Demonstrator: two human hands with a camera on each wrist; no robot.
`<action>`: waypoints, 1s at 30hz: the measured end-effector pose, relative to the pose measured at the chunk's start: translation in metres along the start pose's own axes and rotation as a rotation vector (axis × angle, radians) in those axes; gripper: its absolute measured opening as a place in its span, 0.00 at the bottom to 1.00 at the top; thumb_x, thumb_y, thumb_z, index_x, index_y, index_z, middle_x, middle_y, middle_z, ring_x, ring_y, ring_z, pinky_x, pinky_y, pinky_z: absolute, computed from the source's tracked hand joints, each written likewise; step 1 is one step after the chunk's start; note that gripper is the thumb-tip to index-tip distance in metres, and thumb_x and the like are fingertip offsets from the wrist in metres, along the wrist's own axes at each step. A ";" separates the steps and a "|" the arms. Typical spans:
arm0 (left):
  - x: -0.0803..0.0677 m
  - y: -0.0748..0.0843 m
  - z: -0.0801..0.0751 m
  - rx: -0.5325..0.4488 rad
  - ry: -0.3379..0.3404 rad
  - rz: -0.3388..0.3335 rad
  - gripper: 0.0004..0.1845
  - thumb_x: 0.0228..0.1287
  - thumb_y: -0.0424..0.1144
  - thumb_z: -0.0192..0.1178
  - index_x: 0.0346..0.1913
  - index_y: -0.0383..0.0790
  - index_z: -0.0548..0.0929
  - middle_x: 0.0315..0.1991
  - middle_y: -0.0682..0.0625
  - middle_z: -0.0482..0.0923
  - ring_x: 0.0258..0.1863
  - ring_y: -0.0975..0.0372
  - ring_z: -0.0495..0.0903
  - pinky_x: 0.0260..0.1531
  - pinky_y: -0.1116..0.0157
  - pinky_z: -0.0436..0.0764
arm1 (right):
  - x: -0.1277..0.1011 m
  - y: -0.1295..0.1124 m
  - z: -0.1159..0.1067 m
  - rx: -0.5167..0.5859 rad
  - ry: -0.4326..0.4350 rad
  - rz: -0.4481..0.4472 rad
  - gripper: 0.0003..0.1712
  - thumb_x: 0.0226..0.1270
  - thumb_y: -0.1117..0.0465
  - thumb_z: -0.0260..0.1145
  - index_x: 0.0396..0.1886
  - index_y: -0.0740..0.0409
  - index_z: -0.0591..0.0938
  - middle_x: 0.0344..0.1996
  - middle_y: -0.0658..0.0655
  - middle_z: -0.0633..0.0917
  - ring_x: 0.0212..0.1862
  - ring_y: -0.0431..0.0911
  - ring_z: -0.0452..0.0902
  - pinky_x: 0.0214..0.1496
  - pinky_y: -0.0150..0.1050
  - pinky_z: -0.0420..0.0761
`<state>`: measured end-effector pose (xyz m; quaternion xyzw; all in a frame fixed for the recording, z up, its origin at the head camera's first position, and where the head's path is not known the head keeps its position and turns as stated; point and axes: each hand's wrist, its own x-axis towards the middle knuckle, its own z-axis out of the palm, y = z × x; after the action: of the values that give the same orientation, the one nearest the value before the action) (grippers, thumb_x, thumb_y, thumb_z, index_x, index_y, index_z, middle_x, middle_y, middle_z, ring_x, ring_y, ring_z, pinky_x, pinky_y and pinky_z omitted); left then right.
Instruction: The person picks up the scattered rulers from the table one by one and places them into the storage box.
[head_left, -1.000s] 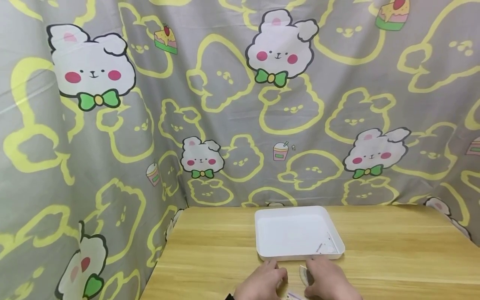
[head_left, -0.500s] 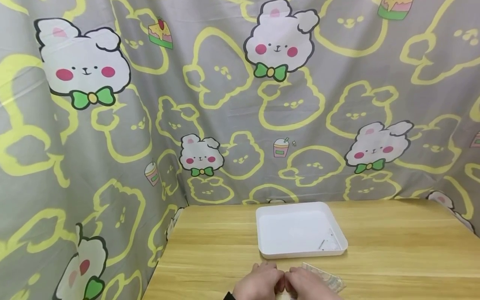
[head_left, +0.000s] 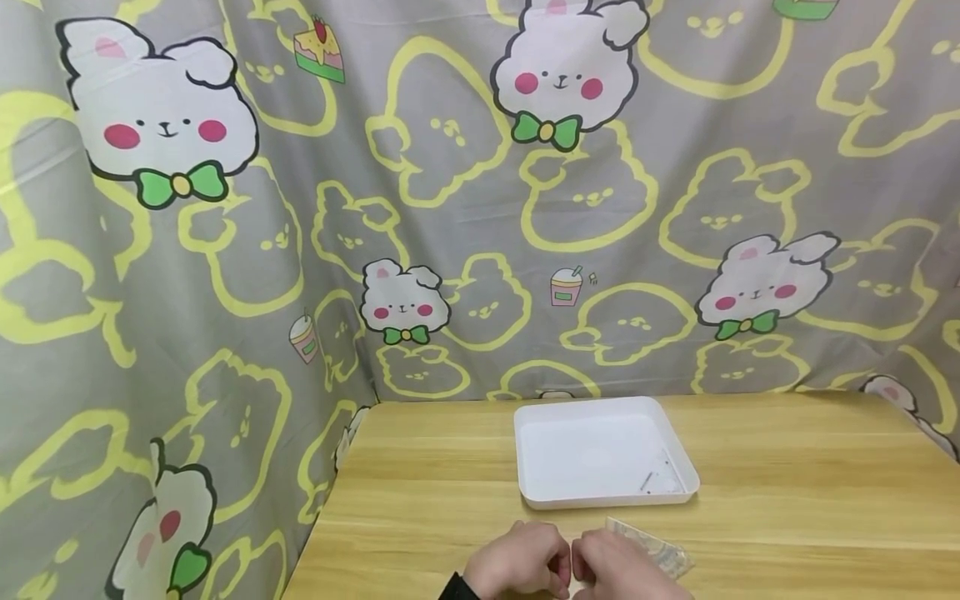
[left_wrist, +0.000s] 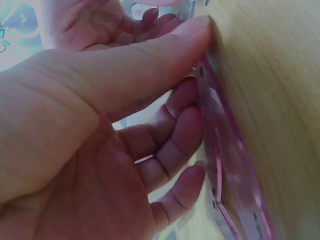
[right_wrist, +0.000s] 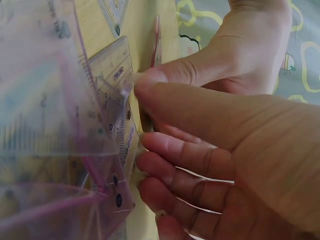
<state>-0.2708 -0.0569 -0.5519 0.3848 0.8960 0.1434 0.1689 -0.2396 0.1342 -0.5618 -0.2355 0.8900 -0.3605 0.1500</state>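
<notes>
Low in the head view my two hands meet over the wooden table [head_left: 787,500], just in front of a white tray [head_left: 600,502]. Between them they hold a clear plastic packet [head_left: 654,552] of pink-tinted rulers, which sticks out to the right. In the left wrist view my left hand [left_wrist: 195,65] pinches the packet's pink edge [left_wrist: 225,150] between thumb and curled fingers. From the right wrist, my right hand [right_wrist: 142,110] pinches the packet [right_wrist: 60,125] too, with a straight ruler [right_wrist: 112,62] and angled pieces showing through it. In the head view the left hand [head_left: 551,567] and right hand [head_left: 581,571] touch.
The tray holds only a few small scraps in its near right corner [head_left: 656,482]. A grey curtain [head_left: 450,208] with rabbit prints hangs behind the table and down its left side. Bare tabletop stretches to the right of the tray.
My hands have come together from a small gap a second ago. The packet now shows to the right of my right hand. The head view has tilted up slightly.
</notes>
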 end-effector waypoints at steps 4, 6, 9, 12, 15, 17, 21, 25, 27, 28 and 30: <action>-0.003 -0.001 -0.006 -0.088 0.015 0.041 0.11 0.62 0.40 0.76 0.27 0.51 0.83 0.22 0.69 0.73 0.26 0.78 0.70 0.42 0.71 0.73 | 0.001 0.001 0.001 0.066 -0.002 -0.034 0.11 0.55 0.60 0.79 0.24 0.44 0.83 0.18 0.39 0.75 0.22 0.32 0.66 0.24 0.30 0.65; -0.005 -0.002 -0.009 -0.139 0.040 0.072 0.10 0.65 0.39 0.73 0.29 0.49 0.82 0.24 0.68 0.73 0.26 0.78 0.69 0.36 0.76 0.73 | 0.000 0.001 0.000 0.085 0.029 -0.066 0.11 0.57 0.58 0.79 0.25 0.44 0.83 0.18 0.38 0.75 0.22 0.31 0.66 0.25 0.30 0.67; -0.007 -0.003 -0.013 -0.237 0.100 0.119 0.08 0.70 0.35 0.69 0.33 0.45 0.81 0.26 0.66 0.74 0.27 0.79 0.69 0.31 0.79 0.73 | -0.001 0.001 0.000 0.152 0.068 -0.100 0.11 0.62 0.53 0.79 0.27 0.45 0.84 0.20 0.38 0.78 0.23 0.30 0.69 0.26 0.31 0.71; -0.006 -0.003 -0.014 -0.355 0.185 0.130 0.07 0.71 0.33 0.68 0.36 0.43 0.80 0.27 0.64 0.77 0.28 0.80 0.72 0.31 0.79 0.75 | -0.001 0.000 -0.002 0.258 0.089 -0.118 0.09 0.66 0.52 0.77 0.32 0.48 0.85 0.23 0.39 0.82 0.26 0.31 0.73 0.29 0.31 0.75; -0.004 -0.002 -0.014 -0.517 0.281 0.081 0.07 0.71 0.36 0.68 0.37 0.42 0.80 0.28 0.62 0.80 0.28 0.78 0.76 0.30 0.76 0.78 | 0.000 0.000 -0.003 0.373 0.101 -0.117 0.08 0.68 0.56 0.75 0.38 0.55 0.87 0.27 0.43 0.86 0.30 0.32 0.78 0.32 0.31 0.78; -0.002 -0.002 -0.014 -0.631 0.332 0.039 0.07 0.71 0.37 0.68 0.37 0.42 0.79 0.28 0.60 0.82 0.26 0.76 0.79 0.29 0.74 0.80 | 0.000 0.000 -0.004 0.420 0.111 -0.098 0.09 0.67 0.60 0.75 0.42 0.59 0.86 0.28 0.47 0.87 0.30 0.34 0.79 0.32 0.31 0.79; 0.000 -0.002 -0.013 -0.826 0.397 -0.038 0.08 0.72 0.35 0.67 0.38 0.39 0.77 0.27 0.55 0.85 0.23 0.69 0.83 0.26 0.71 0.84 | -0.001 0.003 -0.006 0.519 0.106 -0.056 0.08 0.68 0.65 0.72 0.41 0.65 0.83 0.27 0.54 0.87 0.29 0.38 0.81 0.30 0.32 0.81; 0.001 -0.007 -0.015 -0.952 0.424 -0.071 0.08 0.71 0.32 0.67 0.38 0.36 0.77 0.30 0.51 0.84 0.24 0.63 0.87 0.28 0.67 0.86 | 0.000 0.008 -0.012 0.641 0.057 -0.075 0.07 0.71 0.67 0.68 0.39 0.69 0.80 0.28 0.59 0.87 0.29 0.43 0.85 0.31 0.36 0.86; 0.002 -0.009 -0.016 -0.992 0.438 -0.084 0.08 0.71 0.32 0.67 0.38 0.35 0.77 0.32 0.50 0.82 0.26 0.62 0.88 0.29 0.66 0.87 | -0.001 0.011 -0.017 0.677 0.032 -0.091 0.07 0.71 0.68 0.67 0.41 0.71 0.80 0.29 0.60 0.87 0.29 0.45 0.85 0.31 0.38 0.87; 0.002 -0.010 -0.017 -1.011 0.448 -0.091 0.09 0.71 0.32 0.67 0.38 0.35 0.76 0.34 0.49 0.82 0.26 0.61 0.88 0.30 0.65 0.88 | -0.001 0.013 -0.019 0.682 0.023 -0.098 0.08 0.71 0.68 0.66 0.42 0.71 0.79 0.30 0.60 0.86 0.30 0.45 0.85 0.31 0.38 0.87; 0.002 -0.012 -0.019 -1.046 0.469 -0.109 0.09 0.70 0.31 0.68 0.38 0.34 0.76 0.35 0.48 0.81 0.28 0.59 0.89 0.31 0.63 0.89 | -0.002 0.016 -0.025 0.698 0.008 -0.112 0.08 0.71 0.69 0.66 0.43 0.72 0.79 0.31 0.60 0.86 0.30 0.45 0.86 0.32 0.38 0.87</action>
<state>-0.2881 -0.0656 -0.5397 0.1612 0.7378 0.6402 0.1406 -0.2534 0.1595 -0.5560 -0.2173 0.6994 -0.6514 0.1980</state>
